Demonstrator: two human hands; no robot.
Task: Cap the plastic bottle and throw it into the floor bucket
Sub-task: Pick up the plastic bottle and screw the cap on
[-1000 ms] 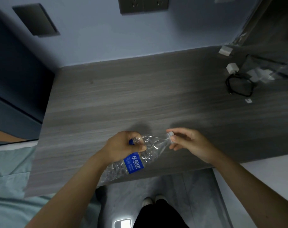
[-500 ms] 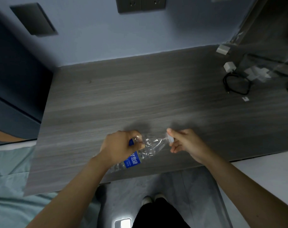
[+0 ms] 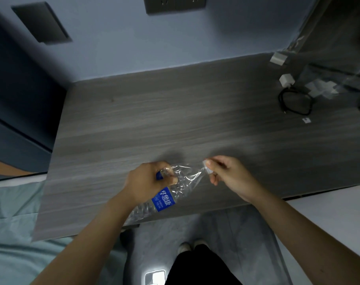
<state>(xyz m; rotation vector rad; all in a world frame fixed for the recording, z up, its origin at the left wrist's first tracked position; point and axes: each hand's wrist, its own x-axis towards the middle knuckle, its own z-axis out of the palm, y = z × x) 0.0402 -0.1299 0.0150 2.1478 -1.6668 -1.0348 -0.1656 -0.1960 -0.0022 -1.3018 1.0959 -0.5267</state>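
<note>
A clear, crumpled plastic bottle (image 3: 181,183) with a blue label lies tilted over the near edge of the grey wooden desk (image 3: 175,120), neck pointing up and right. My left hand (image 3: 149,183) grips its middle. My right hand (image 3: 229,174) pinches the white cap (image 3: 207,167) at the bottle's mouth between thumb and fingers. No bucket shows in this view.
A white charger (image 3: 287,80) with a coiled black cable (image 3: 295,102) and clear plastic wrapping (image 3: 327,87) lie at the desk's far right. Wall sockets (image 3: 175,5) sit above. Pale green bedding (image 3: 14,223) is at the left; my feet (image 3: 191,246) stand on the grey floor below.
The right hand's fingers have shifted around the cap at the bottle's mouth. The bottle stays tilted in my left hand, with more of the blue label showing again.
</note>
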